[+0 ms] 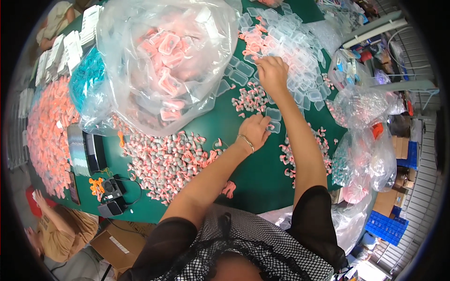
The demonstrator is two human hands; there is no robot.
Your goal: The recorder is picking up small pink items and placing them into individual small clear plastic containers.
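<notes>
One clear case (273,114) on green table (253,175), by my L hand (255,128); R hand (273,73) beside case pile (302,61) — fingers of both part-curled, can't tell grip; case prob. light, stiff, slick — pinch rim.

The desk (253,173) was brightly and fairly evenly lit. White glare was thrown back by the large clear plastic bag (206,70). Straight edges were bowed toward the rim, where detail was softened, and the corners were blacked out.
</notes>
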